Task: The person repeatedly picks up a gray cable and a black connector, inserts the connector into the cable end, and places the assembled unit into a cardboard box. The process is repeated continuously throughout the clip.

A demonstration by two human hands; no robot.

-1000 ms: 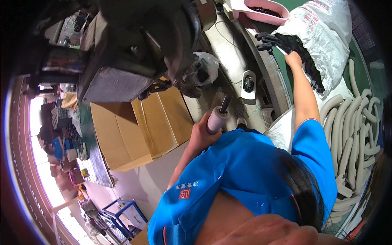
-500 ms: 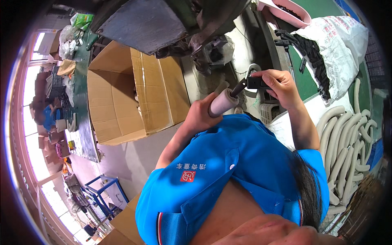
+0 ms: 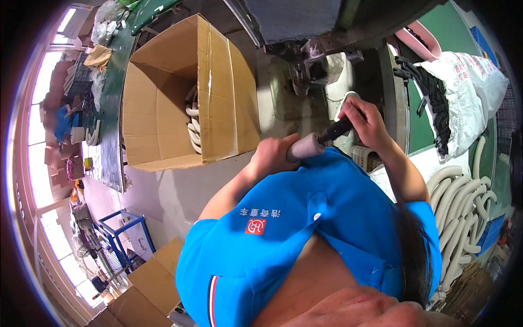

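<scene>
My left hand (image 3: 271, 155) is wrapped round a light grey foam-like tube (image 3: 306, 147), its end pointing to the right. In my right hand (image 3: 366, 121) is a black plastic piece (image 3: 336, 129), gripped at its far end. The piece lines up with the tube, and its near tip meets the tube's mouth. How deep the tip sits inside cannot be made out. The rest of the tube is hidden behind my left hand.
An open cardboard box (image 3: 229, 98) with several grey curved tubes (image 3: 193, 128) stands at the left. Dark machinery (image 3: 305, 49) overhangs ahead. At the right, black parts (image 3: 430, 103) spill from a white sack (image 3: 474, 98), near a heap of grey tubes (image 3: 457, 212).
The black piece has swung into line with the tube, and my right hand has turned, its fingers now over the piece's end. The whole view has shifted, showing more of the box's inside.
</scene>
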